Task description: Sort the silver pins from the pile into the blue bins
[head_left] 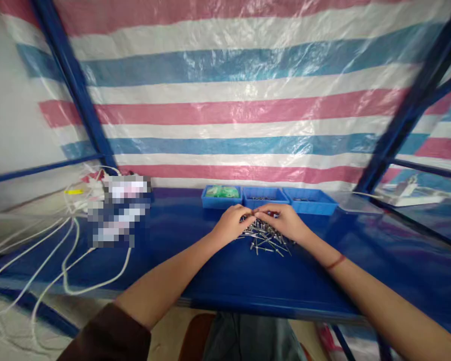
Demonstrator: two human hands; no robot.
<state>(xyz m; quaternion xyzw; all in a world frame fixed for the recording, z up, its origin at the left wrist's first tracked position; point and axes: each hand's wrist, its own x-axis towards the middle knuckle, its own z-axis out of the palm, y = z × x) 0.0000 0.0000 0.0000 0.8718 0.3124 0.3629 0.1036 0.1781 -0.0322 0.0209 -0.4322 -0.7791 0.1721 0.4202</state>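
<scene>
A loose pile of small metal pins or rivets (pixel 265 239) lies on the blue table (pixel 218 281). My left hand (pixel 231 223) rests at the pile's left edge with fingers curled and pinched together. My right hand (pixel 283 220) sits over the pile's right side, fingers pinched too. The two sets of fingertips meet above the pile around a small piece that is too tiny to name. A thin red band circles my right wrist.
Three blue trays stand in a row behind the pile: one with green contents (pixel 221 195), a middle one (pixel 265 196) and a right one (pixel 311 200) with small metal parts. White cables (pixel 71 235) trail off the table's left. A striped tarp and blue frame posts close the back.
</scene>
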